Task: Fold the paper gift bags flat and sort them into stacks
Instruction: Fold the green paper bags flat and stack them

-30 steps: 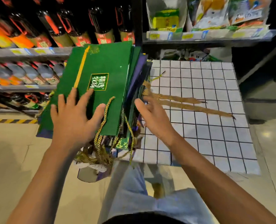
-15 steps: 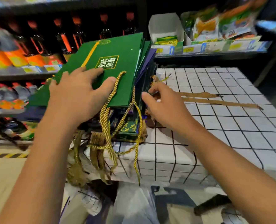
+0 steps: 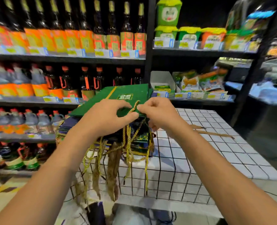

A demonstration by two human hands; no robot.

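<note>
Head view: both hands, left hand (image 3: 108, 117) and right hand (image 3: 157, 113), pinching twisted gold cord handle (image 3: 133, 108) atop flat green paper gift bag (image 3: 118, 96), long axis running far-left.

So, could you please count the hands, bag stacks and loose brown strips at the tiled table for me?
Hands: 2, left hand gripping the bag stack, right hand pinching a gold cord
Bag stacks: 1
Loose brown strips: 2
Total: 5

green gift bag (image 3: 118, 96) with a white-bordered label, characters blurred, nothing else legible
</note>
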